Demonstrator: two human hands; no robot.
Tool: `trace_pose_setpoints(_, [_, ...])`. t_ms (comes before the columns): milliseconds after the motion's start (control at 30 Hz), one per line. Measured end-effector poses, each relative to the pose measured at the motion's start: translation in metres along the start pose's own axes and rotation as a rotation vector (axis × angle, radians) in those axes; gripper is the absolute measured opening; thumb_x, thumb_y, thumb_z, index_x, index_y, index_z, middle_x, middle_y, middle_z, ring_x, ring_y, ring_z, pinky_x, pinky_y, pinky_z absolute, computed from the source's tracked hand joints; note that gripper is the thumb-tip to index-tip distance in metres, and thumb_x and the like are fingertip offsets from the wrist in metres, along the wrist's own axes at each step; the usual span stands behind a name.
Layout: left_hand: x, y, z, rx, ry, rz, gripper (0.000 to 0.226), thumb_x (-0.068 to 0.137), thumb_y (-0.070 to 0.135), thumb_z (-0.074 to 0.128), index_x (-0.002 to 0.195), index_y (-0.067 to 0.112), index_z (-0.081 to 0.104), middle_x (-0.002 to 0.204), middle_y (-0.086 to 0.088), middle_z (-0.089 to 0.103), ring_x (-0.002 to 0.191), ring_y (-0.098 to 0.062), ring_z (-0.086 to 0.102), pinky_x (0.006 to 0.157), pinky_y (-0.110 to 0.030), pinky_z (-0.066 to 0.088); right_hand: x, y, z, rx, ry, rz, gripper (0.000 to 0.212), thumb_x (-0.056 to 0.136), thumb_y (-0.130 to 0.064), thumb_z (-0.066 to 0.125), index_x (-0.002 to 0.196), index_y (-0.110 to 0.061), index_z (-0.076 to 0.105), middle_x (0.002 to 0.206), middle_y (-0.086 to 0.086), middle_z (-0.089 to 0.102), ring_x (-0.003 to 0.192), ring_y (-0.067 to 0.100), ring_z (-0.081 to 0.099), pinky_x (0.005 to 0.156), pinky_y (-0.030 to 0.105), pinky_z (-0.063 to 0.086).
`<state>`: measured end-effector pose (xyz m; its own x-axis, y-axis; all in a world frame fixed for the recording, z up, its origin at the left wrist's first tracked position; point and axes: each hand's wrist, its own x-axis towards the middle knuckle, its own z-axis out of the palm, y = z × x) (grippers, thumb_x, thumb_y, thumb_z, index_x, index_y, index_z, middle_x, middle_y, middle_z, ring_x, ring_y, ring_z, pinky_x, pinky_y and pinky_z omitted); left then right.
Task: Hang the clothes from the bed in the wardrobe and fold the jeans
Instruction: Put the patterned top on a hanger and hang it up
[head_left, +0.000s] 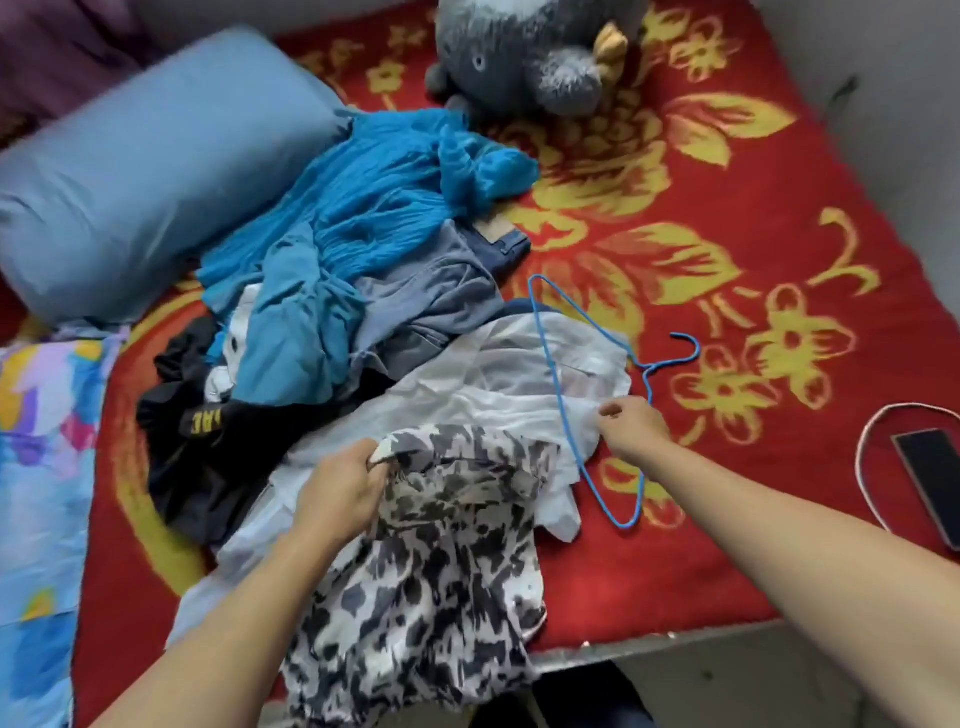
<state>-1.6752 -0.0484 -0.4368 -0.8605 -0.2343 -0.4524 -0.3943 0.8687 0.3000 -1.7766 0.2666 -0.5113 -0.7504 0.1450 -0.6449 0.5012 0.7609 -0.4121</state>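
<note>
clothes (337, 260) lie heaped on the red bed (675, 571), jeans (501, 244) among them. left hand (340, 486) fingers grip the patterned top (431, 597). right hand (636, 428) fingers curl where the blue hanger (558, 384) crosses the white shirt (493, 395); i cannot tell what they hold.

Both bare forearms reach forward, the right stretched further out. The left hand (343, 488) curls its fingers round a fold of the patterned garment (441, 571). The right hand (636, 423) has bent fingers, but what it holds is unclear.
</note>
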Motion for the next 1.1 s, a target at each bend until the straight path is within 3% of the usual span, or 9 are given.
trace_pose_setpoints(200, [0.035, -0.022, 0.066, -0.149, 0.07, -0.105, 0.021, 0.089, 0.038, 0.057, 0.107, 0.028, 0.055, 0.085, -0.001, 0.065, 0.083, -0.026, 0.058, 0.076, -0.04, 0.05, 0.093, 0.055, 0.019, 0.024, 0.219, 0.213, 0.046, 0.086, -0.024, 0.061, 0.128, -0.01, 0.052, 0.129, 0.016, 0.058, 0.12, 0.035, 0.053, 0.095, 0.035, 0.041])
trace_pose_setpoints(333, [0.055, -0.043, 0.095, -0.165, 0.128, -0.108, 0.017, 0.094, 0.021, 0.049, 0.078, 0.024, 0.054, 0.074, 0.002, 0.059, 0.076, -0.026, 0.054, 0.066, -0.036, 0.039, 0.127, 0.071, 0.035, -0.052, 0.251, 0.2, 0.057, 0.081, -0.025, 0.071, 0.129, -0.009, 0.045, 0.127, 0.017, 0.057, 0.118, 0.036, 0.054, 0.095, 0.038, 0.042])
trace_pose_setpoints(400, [0.062, -0.048, 0.101, -0.182, 0.147, -0.14, 0.027, 0.096, 0.017, 0.047, 0.069, 0.022, 0.048, 0.066, 0.002, 0.054, 0.072, -0.027, 0.051, 0.063, -0.034, 0.032, 0.134, 0.071, 0.038, 0.005, 0.282, 0.169, 0.043, 0.082, -0.019, 0.066, 0.122, -0.012, 0.051, 0.122, 0.016, 0.06, 0.113, 0.036, 0.056, 0.092, 0.037, 0.043])
trace_pose_setpoints(533, [0.07, -0.045, 0.095, -0.234, 0.2, -0.128, 0.029, 0.097, 0.01, 0.045, 0.069, 0.017, 0.042, 0.066, -0.005, 0.048, 0.069, -0.028, 0.044, 0.063, -0.035, 0.028, 0.143, 0.056, 0.028, 0.293, 0.387, 0.06, 0.02, 0.066, -0.021, 0.042, 0.074, -0.026, 0.059, 0.08, 0.005, 0.065, 0.083, 0.034, 0.065, 0.079, 0.045, 0.054])
trace_pose_setpoints(600, [0.075, -0.039, 0.084, -0.26, 0.221, -0.094, 0.026, 0.096, 0.007, 0.045, 0.07, 0.01, 0.045, 0.066, -0.008, 0.051, 0.069, -0.029, 0.046, 0.064, -0.039, 0.032, 0.126, 0.03, 0.013, 0.361, 0.433, -0.04, 0.013, 0.07, -0.021, 0.043, 0.067, -0.024, 0.055, 0.064, -0.006, 0.052, 0.065, 0.019, 0.055, 0.065, 0.032, 0.047])
trace_pose_setpoints(700, [0.08, -0.027, 0.059, -0.275, 0.256, -0.076, 0.02, 0.094, 0.009, 0.05, 0.077, 0.005, 0.06, 0.069, -0.008, 0.06, 0.072, -0.03, 0.054, 0.068, -0.039, 0.039, 0.091, -0.012, -0.011, 0.348, 0.452, -0.253, 0.038, 0.088, -0.045, 0.052, 0.064, -0.017, 0.061, 0.047, -0.006, 0.043, 0.052, 0.01, 0.04, 0.057, 0.033, 0.032])
trace_pose_setpoints(800, [0.081, -0.022, 0.035, -0.262, 0.27, -0.091, 0.015, 0.092, 0.016, 0.057, 0.087, 0.011, 0.07, 0.082, -0.009, 0.07, 0.082, -0.028, 0.061, 0.072, -0.034, 0.041, 0.058, -0.035, -0.033, 0.181, 0.421, -0.429, 0.062, 0.086, -0.071, 0.039, 0.058, -0.021, 0.061, 0.046, -0.002, 0.051, 0.057, 0.021, 0.055, 0.059, 0.038, 0.045])
trace_pose_setpoints(967, [0.089, -0.033, 0.015, -0.171, 0.268, -0.163, 0.023, 0.089, 0.036, 0.057, 0.087, 0.018, 0.071, 0.083, -0.012, 0.07, 0.086, -0.035, 0.063, 0.066, -0.036, 0.044, 0.003, -0.05, -0.045, 0.093, 0.377, -0.724, 0.06, 0.09, -0.06, 0.042, 0.06, -0.014, 0.065, 0.044, -0.01, 0.052, 0.047, 0.008, 0.051, 0.049, 0.033, 0.039])
trace_pose_setpoints(1100, [0.086, -0.029, 0.012, -0.188, 0.291, -0.124, 0.021, 0.091, 0.031, 0.059, 0.087, 0.016, 0.073, 0.083, -0.014, 0.071, 0.085, -0.036, 0.064, 0.068, -0.038, 0.045, -0.009, -0.045, -0.018, -0.109, 0.353, -0.808, 0.063, 0.09, -0.062, 0.039, 0.053, -0.014, 0.052, 0.041, -0.001, 0.038, 0.044, 0.021, 0.047, 0.044, 0.035, 0.04])
